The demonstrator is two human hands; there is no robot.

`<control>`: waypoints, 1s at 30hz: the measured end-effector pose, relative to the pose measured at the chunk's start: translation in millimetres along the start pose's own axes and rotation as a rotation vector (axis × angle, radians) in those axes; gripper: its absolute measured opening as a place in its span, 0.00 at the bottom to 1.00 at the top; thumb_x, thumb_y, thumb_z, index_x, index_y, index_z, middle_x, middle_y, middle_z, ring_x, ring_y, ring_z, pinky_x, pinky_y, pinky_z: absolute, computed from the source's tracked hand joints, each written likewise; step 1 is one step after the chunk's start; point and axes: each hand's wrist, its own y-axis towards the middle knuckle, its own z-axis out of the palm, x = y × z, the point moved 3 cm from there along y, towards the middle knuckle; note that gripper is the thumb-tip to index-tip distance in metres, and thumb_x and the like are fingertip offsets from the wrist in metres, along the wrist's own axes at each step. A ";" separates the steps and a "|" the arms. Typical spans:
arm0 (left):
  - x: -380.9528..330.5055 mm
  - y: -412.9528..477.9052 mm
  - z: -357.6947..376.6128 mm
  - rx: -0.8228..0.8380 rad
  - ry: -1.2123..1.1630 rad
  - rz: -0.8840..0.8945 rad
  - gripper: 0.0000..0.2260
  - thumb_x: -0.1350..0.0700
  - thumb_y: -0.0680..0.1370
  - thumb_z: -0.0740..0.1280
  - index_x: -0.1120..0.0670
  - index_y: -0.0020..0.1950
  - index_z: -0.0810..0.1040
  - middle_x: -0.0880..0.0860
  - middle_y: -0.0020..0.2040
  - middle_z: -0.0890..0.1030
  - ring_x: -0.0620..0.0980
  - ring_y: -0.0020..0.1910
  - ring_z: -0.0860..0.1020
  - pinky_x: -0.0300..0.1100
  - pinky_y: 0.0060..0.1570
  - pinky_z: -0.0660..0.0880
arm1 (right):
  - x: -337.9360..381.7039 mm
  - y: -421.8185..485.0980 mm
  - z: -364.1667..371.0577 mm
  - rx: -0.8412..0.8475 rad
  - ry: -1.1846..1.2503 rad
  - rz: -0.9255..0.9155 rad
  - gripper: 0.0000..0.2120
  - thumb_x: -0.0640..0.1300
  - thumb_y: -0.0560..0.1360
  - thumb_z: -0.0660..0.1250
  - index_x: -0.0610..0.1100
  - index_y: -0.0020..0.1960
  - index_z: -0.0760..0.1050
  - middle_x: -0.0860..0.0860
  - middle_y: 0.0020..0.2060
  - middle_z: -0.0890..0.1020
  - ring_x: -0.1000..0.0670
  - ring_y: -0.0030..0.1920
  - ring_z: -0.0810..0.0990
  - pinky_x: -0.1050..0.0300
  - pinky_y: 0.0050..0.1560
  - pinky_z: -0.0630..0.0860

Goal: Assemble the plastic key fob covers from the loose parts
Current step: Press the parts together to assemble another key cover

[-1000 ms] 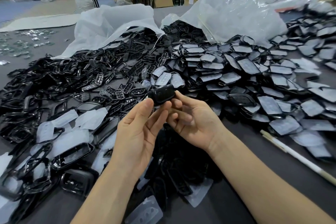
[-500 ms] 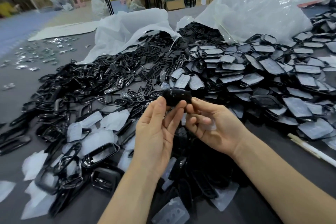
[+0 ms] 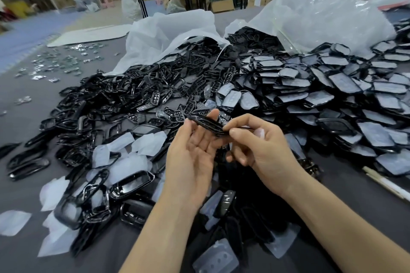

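Above the heap of loose black plastic parts (image 3: 142,97), we held a slim black plastic key fob cover (image 3: 206,123). Our left hand (image 3: 193,159) pinched one end between thumb and fingertips, our right hand (image 3: 264,150) the other.

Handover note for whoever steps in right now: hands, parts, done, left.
Left hand: palm up, holds a black cover at its fingertips.
Right hand: pinches the cover's right end.
Parts: black frames heaped on the left, film-faced shells heaped on the right, both spilling from bags. Clear films lie loose left of the hands.
Done: one cover in hand, apparently mid-fit. The finished count cannot be told.
Left: seat this cover, then work through both heaps.
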 end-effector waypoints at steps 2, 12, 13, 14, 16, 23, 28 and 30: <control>0.3 -2.3 3.4 0.005 0.078 0.036 0.16 0.49 0.79 0.60 0.57 0.48 0.83 0.56 0.52 0.83 0.50 0.43 0.79 0.42 0.41 0.77 | 2.3 -0.7 -1.9 -0.041 -0.193 -0.098 0.07 0.32 0.75 0.64 0.40 0.41 0.76 0.43 0.25 0.77 0.54 0.20 0.68 0.57 0.29 0.76; 11.1 -4.8 0.6 0.000 0.365 0.168 0.08 0.67 0.80 0.59 0.61 0.52 0.77 0.57 0.45 0.85 0.52 0.46 0.85 0.36 0.41 0.79 | 15.8 2.4 -13.1 -0.073 -0.048 0.135 0.19 0.52 0.69 0.53 0.47 0.54 0.73 0.50 0.26 0.69 0.56 0.23 0.63 0.64 0.23 0.55; 12.6 -5.1 1.0 0.012 0.374 0.167 0.08 0.67 0.80 0.59 0.61 0.52 0.77 0.57 0.45 0.85 0.53 0.47 0.84 0.37 0.42 0.79 | 17.3 3.6 -17.1 -0.080 -0.046 0.176 0.19 0.50 0.69 0.52 0.47 0.56 0.72 0.49 0.27 0.70 0.55 0.24 0.61 0.62 0.25 0.53; 13.8 -5.6 1.9 0.025 0.381 0.165 0.08 0.67 0.80 0.59 0.61 0.52 0.77 0.57 0.46 0.85 0.53 0.47 0.84 0.37 0.42 0.79 | 17.1 4.9 -20.4 -0.102 -0.097 0.215 0.18 0.45 0.70 0.52 0.46 0.56 0.71 0.49 0.28 0.71 0.54 0.25 0.60 0.61 0.25 0.53; 15.5 -6.2 3.1 0.043 0.398 0.169 0.08 0.68 0.80 0.59 0.61 0.52 0.77 0.57 0.45 0.85 0.53 0.46 0.84 0.38 0.43 0.80 | 16.7 6.7 -23.7 -0.153 -0.235 0.258 0.17 0.34 0.72 0.54 0.45 0.57 0.71 0.47 0.32 0.71 0.53 0.27 0.61 0.61 0.25 0.56; 16.1 -7.8 4.6 0.068 0.437 0.170 0.09 0.68 0.80 0.59 0.59 0.51 0.78 0.58 0.45 0.85 0.52 0.46 0.84 0.37 0.41 0.79 | 25.2 3.4 -29.7 -0.101 -0.300 0.240 0.15 0.35 0.73 0.68 0.46 0.58 0.73 0.44 0.40 0.84 0.46 0.41 0.81 0.53 0.42 0.77; 16.2 -7.3 5.2 0.091 0.432 0.166 0.09 0.68 0.80 0.59 0.59 0.51 0.77 0.57 0.43 0.86 0.52 0.46 0.85 0.38 0.42 0.79 | 29.0 6.3 -32.4 -0.096 -0.144 0.267 0.22 0.23 0.73 0.54 0.41 0.61 0.70 0.40 0.40 0.85 0.43 0.40 0.85 0.53 0.42 0.83; 16.1 -7.4 5.2 0.099 0.446 0.168 0.10 0.68 0.80 0.59 0.58 0.50 0.78 0.57 0.42 0.86 0.51 0.45 0.85 0.37 0.41 0.79 | 28.8 6.0 -34.0 -0.095 -0.221 0.210 0.24 0.21 0.73 0.56 0.42 0.61 0.71 0.38 0.44 0.84 0.43 0.43 0.84 0.51 0.49 0.81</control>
